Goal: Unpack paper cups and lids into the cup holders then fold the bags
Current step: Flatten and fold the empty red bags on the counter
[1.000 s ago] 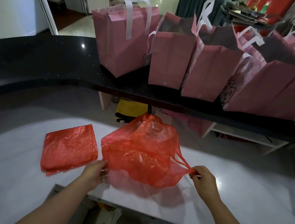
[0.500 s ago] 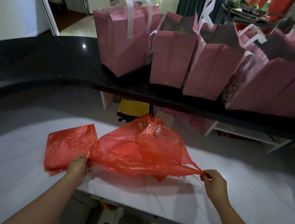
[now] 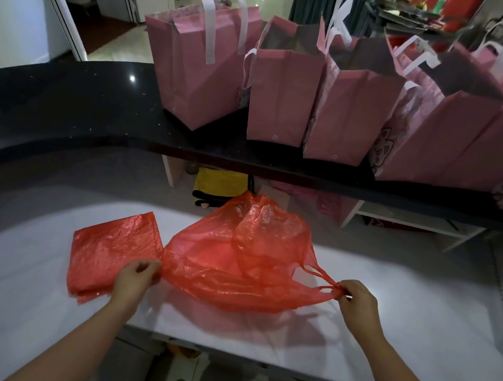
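A loose red plastic bag (image 3: 245, 259) is stretched sideways just above the white counter (image 3: 401, 329), puffed up in the middle. My left hand (image 3: 135, 277) pinches its bottom corner at the left. My right hand (image 3: 354, 301) pinches the two handle loops together at the right. A folded red plastic bag (image 3: 109, 252) lies flat on the counter at the left, partly under my left hand. No cups or lids show.
Several pink paper bags with white handles (image 3: 282, 83) stand in a row on the raised black ledge (image 3: 65, 98) behind the counter. Under the ledge are white shelves (image 3: 399, 218) and a yellow item (image 3: 219, 183). The counter's front edge runs just below my wrists.
Both hands have pulled apart, stretching the loose bag wider and flatter. My left hand moved left over the folded bag; my right hand moved slightly right with the handles.
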`<state>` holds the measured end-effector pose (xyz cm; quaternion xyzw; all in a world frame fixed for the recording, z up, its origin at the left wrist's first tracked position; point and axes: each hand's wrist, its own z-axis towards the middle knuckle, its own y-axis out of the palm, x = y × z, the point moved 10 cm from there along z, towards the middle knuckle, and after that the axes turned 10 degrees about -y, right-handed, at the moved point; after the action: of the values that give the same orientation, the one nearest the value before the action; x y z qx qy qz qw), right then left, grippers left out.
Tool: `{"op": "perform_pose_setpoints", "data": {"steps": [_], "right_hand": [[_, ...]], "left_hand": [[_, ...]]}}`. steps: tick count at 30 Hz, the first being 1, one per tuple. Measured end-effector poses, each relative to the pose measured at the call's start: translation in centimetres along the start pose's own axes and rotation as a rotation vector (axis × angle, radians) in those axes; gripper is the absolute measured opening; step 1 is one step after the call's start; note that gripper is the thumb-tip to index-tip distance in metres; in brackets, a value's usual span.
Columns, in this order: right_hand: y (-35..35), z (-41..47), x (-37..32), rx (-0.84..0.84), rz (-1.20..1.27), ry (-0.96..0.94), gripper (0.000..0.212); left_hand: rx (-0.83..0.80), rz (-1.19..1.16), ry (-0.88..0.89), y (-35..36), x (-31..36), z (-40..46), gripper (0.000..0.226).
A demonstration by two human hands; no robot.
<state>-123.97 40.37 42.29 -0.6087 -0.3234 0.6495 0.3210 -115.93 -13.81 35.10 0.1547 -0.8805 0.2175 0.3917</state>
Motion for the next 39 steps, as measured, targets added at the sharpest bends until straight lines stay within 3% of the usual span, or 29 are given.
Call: {"op": "perform_pose_setpoints", "data": {"steps": [5, 8, 13, 18, 20, 23, 26, 28, 32, 39], "right_hand": [[-0.1, 0.0, -0.2, 0.002, 0.0, -0.026, 0.014], [-0.4, -0.1, 0.3, 0.001, 0.008, -0.025, 0.018], [-1.2, -0.3, 2.4, -0.014, 0.002, 0.029, 0.024], [-0.2, -0.7, 2.7, -0.007, 0.045, 0.068, 0.021], [-0.4, -0.7, 3.1, -0.008, 0.049, 0.069, 0.022], [-1.3, -0.7, 3.6, -0.007, 0.033, 0.045, 0.022], [-2.1, -0.3, 3.9, -0.023, 0.021, 0.012, 0.022], [-2.3, 0.1, 4.0, -0.051, 0.019, 0.0, 0.023], [-2.6, 0.7, 4.3, -0.069, 0.026, -0.023, 0.023], [-2.0, 0.9, 4.8, -0.088, 0.006, -0.017, 0.024]], "left_hand": [[-0.088, -0.286, -0.192, 1.1, -1.4, 0.3, 0.01], [-0.068, -0.264, -0.256, 0.3, -1.5, 0.4, 0.013], [0.095, -0.233, -0.274, -4.7, -1.1, 1.5, 0.016], [-0.04, -0.179, -0.33, -3.3, -2.6, 0.0, 0.015], [-0.136, -0.019, -0.348, -3.2, -3.3, -1.0, 0.012], [-0.241, 0.329, -0.283, -2.9, -2.3, -1.5, 0.011], [-0.034, 0.599, -0.03, -2.9, 3.5, -0.7, 0.019], [0.032, 0.589, 0.126, -0.9, 7.8, -1.1, 0.019], [-0.037, 0.599, 0.299, 6.3, 13.2, -1.7, 0.017], [-0.163, 0.626, 0.445, 15.5, 18.2, -0.3, 0.031]]}}
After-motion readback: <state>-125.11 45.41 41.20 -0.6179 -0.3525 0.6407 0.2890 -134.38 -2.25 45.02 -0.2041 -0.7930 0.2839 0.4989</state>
